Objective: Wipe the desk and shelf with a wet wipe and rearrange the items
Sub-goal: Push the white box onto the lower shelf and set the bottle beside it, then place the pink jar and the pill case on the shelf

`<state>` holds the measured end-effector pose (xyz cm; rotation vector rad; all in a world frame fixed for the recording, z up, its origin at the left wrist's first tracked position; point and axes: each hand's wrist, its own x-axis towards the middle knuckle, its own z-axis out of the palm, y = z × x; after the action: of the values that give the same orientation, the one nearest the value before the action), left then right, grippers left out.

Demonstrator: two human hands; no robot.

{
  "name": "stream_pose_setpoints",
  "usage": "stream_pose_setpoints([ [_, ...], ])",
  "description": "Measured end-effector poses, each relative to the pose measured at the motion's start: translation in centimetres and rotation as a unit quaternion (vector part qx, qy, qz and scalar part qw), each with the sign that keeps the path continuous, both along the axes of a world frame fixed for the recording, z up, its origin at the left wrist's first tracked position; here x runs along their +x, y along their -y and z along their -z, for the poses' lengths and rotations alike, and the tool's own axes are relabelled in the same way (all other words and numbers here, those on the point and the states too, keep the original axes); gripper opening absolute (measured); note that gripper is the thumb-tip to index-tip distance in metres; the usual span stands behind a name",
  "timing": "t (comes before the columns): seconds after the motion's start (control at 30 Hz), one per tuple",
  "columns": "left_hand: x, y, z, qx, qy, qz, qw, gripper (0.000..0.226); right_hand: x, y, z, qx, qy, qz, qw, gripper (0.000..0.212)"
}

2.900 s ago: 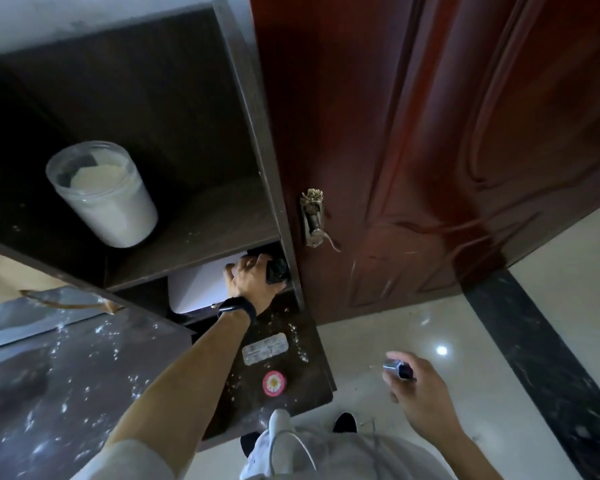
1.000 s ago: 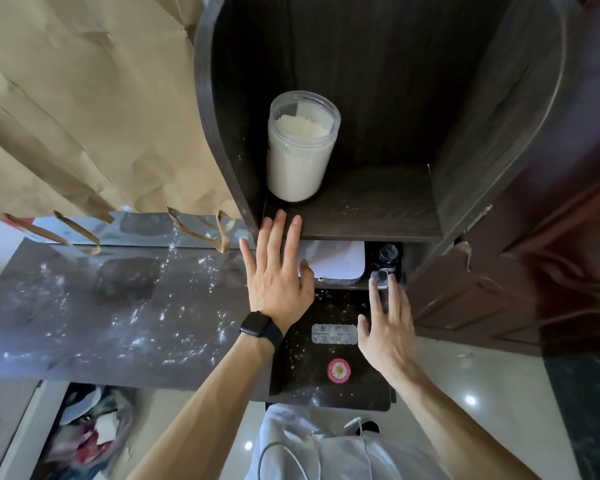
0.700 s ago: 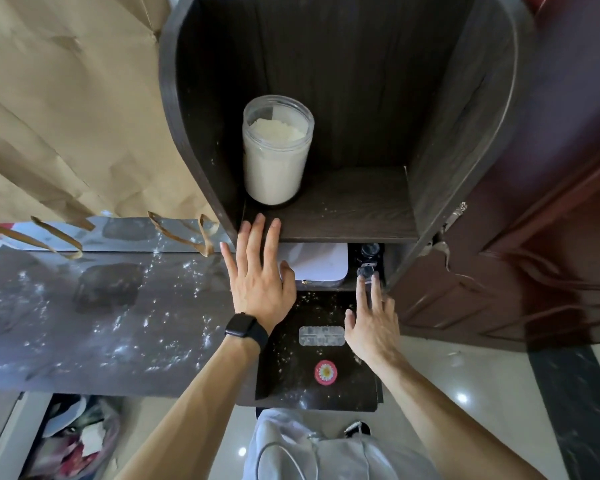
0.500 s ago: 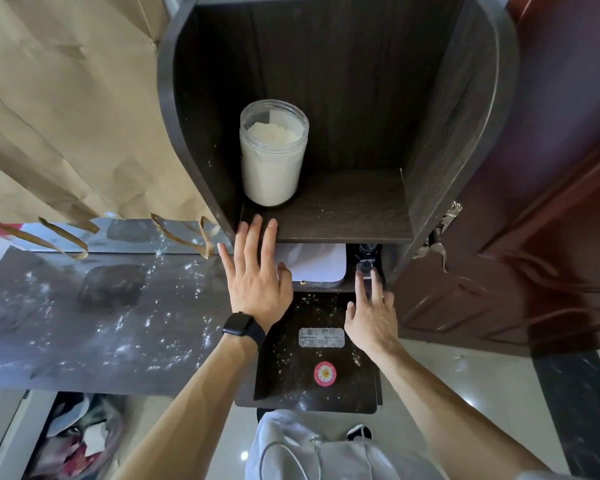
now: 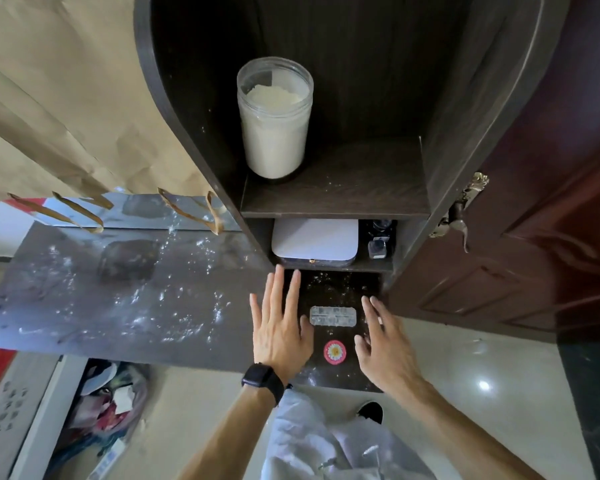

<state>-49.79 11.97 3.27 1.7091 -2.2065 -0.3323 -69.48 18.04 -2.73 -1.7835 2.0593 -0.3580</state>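
While the left hand (image 5: pixel 279 329) and the right hand (image 5: pixel 387 344) spread flat at lower centre, fingers straight and holding nothing, the desk (image 5: pixel 118 292) lies beneath them and runs off to the left. Whether the palms touch it cannot be told. The left fingertips reach just below the shelf (image 5: pixel 336 202), which stands at upper centre on the desk's right end. The desk is grey, glossy and speckled with white powder; the part between the hands is nearly black. The shelf is dark wood, also dusted. A jar (image 5: pixel 274 133) of white powder stands upright on the left of its upper board. Below are a white box (image 5: pixel 314 242) and, to its right, small bottles (image 5: pixel 378 242). Between the hands lie a clear label (image 5: pixel 332 316), its print too blurred to read, and a round red sticker (image 5: pixel 335 352) showing a daisy.
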Motion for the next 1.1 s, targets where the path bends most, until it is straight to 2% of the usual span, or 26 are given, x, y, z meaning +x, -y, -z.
stream_pose_setpoints([
  [0.07, 0.4, -2.5, 2.8, 0.108, 0.025, 0.023, 0.994, 0.085, 0.9, -1.7, 1.6, 0.049, 0.020, -0.004, 0.999, 0.076],
  [0.13, 0.8, -3.9, 5.3, 0.212, 0.078, 0.051, 0.973, 0.078, 1.9, -2.9, 3.0, 0.090, 0.006, -0.019, 0.996, 0.077],
  [0.27, 1.4, -3.3, 9.3, 0.303, 0.139, 0.091, 0.939, 0.075, 3.7, -3.5, 6.1, 0.177, -0.010, -0.028, 0.984, 0.080],
  [0.37, 1.2, -0.9, 11.7, 0.309, 0.171, 0.118, 0.928, 0.079, 4.8, -2.7, 7.9, 0.208, 0.010, -0.008, 0.978, 0.084],
  [0.53, -0.6, 3.4, 15.3, 0.303, 0.197, 0.160, 0.919, 0.080, 6.1, -1.3, 10.4, 0.233, -0.024, -0.006, 0.972, 0.089],
  [0.73, -3.0, 6.8, 19.3, 0.271, 0.262, 0.193, 0.906, 0.082, 7.3, -1.1, 12.5, 0.226, -0.025, 0.044, 0.973, 0.077],
  [0.93, -3.5, 7.9, 21.2, 0.213, 0.333, 0.232, 0.889, 0.058, 8.2, -1.3, 14.3, 0.182, 0.031, 0.112, 0.976, 0.067],
  [1.03, -3.3, 8.2, 20.3, 0.232, 0.343, 0.229, 0.881, 0.060, 7.8, -2.0, 14.0, 0.173, 0.090, 0.182, 0.964, 0.068],
  [1.1, -3.0, 7.9, 19.0, 0.259, 0.320, 0.204, 0.888, 0.062, 7.4, -3.1, 13.0, 0.163, 0.137, 0.246, 0.946, 0.070],
])
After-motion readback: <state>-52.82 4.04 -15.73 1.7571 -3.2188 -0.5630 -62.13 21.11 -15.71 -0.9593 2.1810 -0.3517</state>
